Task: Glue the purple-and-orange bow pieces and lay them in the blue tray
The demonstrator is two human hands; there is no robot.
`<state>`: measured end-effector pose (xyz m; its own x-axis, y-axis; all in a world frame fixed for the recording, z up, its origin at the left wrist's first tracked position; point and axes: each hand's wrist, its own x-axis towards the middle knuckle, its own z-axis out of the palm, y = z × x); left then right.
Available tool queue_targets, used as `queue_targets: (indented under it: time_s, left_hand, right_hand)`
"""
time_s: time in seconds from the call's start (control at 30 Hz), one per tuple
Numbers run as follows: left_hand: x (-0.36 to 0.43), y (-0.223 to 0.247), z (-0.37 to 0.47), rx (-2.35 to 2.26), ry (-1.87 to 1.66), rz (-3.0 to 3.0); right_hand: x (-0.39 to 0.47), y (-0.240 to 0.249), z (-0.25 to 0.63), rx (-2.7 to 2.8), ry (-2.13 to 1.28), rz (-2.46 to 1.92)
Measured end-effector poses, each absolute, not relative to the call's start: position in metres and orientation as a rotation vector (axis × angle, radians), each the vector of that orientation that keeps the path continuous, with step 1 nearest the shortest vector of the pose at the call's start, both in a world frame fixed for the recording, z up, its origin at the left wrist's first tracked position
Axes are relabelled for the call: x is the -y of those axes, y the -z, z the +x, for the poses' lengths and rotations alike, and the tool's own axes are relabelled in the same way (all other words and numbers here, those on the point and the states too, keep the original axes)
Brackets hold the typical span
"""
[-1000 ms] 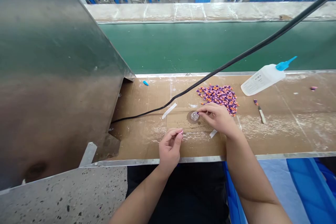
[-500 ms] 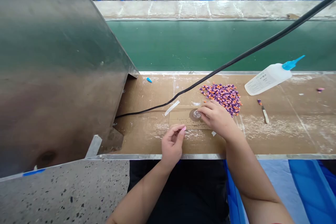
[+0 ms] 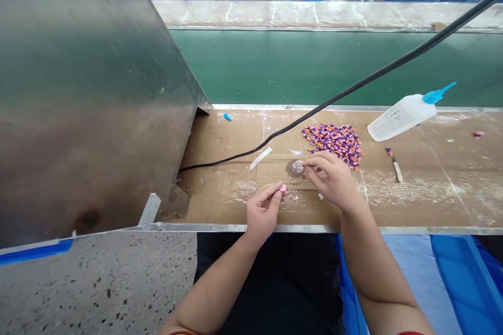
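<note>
My left hand (image 3: 262,213) pinches a small pink piece (image 3: 283,188) between thumb and fingertips, just above the cardboard-covered bench. My right hand (image 3: 333,180) is closed in a pinch at a small clear, round object (image 3: 297,166), which sits on a dark wet-looking patch. Whatever lies between the right fingertips is too small or hidden to make out. Behind the right hand a heap of small purple, orange and pink pieces (image 3: 334,138) is spread out, partly covered by the hand.
A white bottle (image 3: 403,116) with a blue nozzle lies at the right, near a small knife (image 3: 397,170). A black cable (image 3: 314,111) crosses above the bench. At the left stands a large metal housing (image 3: 98,89); a green belt (image 3: 314,68) runs behind.
The pink piece has turned and now shows a rounder face. Both hands stay near the same spots. The whole view has shifted slightly.
</note>
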<state>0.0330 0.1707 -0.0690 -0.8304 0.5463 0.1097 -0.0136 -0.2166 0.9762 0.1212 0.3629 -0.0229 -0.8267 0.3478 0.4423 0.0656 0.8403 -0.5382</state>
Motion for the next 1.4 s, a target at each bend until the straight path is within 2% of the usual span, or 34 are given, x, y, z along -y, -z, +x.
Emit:
queue_targets:
  time_s: [0.33,0.5,0.73,0.93,1.4]
  left_hand:
    - [-0.176,0.068,0.035,-1.620,-2.096,0.372]
    - [-0.175,0.067,0.033,-1.589,-2.026,0.367]
    - [-0.173,0.077,0.031,-1.628,-2.142,0.352]
    - [-0.171,0.078,0.031,-1.716,-2.120,0.498]
    - [-0.176,0.073,0.019,-1.281,-2.127,0.107]
  right_hand:
    - [-0.275,0.049,0.132,1.966,-1.129,-0.492]
    - [-0.264,0.050,0.129,1.943,-1.094,-0.492]
    - [-0.247,0.046,0.124,1.883,-1.101,-0.475]
    - [-0.242,0.051,0.123,1.776,-1.229,-0.518]
    - [-0.251,0.063,0.114,1.769,-1.094,-0.522]
